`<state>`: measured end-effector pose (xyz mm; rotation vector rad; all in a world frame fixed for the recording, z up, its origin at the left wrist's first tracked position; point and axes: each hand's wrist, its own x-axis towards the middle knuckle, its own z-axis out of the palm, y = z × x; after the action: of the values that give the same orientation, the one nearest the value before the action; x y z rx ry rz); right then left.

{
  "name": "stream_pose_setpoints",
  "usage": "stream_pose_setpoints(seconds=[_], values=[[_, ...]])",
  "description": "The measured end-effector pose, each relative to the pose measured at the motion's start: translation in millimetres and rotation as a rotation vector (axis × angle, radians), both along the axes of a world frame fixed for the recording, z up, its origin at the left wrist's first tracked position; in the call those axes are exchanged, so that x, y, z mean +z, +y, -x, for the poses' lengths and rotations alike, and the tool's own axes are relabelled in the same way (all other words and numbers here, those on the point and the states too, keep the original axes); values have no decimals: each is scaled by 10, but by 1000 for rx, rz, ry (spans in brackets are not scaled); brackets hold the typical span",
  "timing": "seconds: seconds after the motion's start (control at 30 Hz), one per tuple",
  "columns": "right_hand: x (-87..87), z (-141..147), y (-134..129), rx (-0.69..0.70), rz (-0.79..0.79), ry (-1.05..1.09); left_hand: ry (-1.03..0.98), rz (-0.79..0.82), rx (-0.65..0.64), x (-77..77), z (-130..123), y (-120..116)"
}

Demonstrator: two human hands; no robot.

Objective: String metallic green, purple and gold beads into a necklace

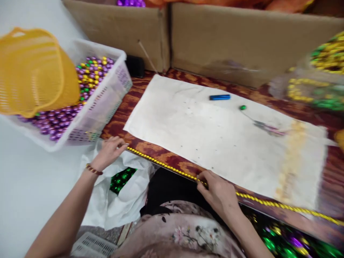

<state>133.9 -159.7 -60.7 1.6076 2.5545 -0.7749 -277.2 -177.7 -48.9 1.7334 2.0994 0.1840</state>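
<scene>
A long string of gold beads (162, 165) runs along the front edge of the table. My left hand (109, 151) pinches its left end between closed fingers, beside the white basket. Further right, my right hand (220, 190) has its fingers curled around the same string, which carries on past the hand to the right edge of the view. A white cloth (199, 125) lies behind the string. On the cloth are a blue cylinder (219, 97), a small green bead (243, 107) on a thin line and a pair of scissors (268, 127), somewhat blurred.
At left, a white basket (104, 95) holds purple, gold and green beads, with a yellow basket (57, 77) resting on top. Cardboard boxes (242, 46) wall off the back. A white bag (99, 200) with green beads hangs below. Bagged beads (306, 89) stand at right.
</scene>
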Motion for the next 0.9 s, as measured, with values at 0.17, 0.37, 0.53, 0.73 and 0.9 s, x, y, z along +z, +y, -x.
stream_pose_setpoints(seconds=[0.17, 0.37, 0.53, 0.73, 0.9], values=[[197, -314, 282, -157, 64, -3, -50, -128, -54, 189, -276, 341], [360, -727, 570, -247, 25, 119, 62, -194, -120, 187, -805, 934], [469, -914, 667, -248, 11, 218, -9, -463, -272, 175, -1818, 1081], [717, -1251, 753, -172, -67, 279, -706, 25, -832, 165, -3289, 1185], [1236, -1890, 821, -32, -318, -66, -781, 248, -775, 243, -3556, 1343]])
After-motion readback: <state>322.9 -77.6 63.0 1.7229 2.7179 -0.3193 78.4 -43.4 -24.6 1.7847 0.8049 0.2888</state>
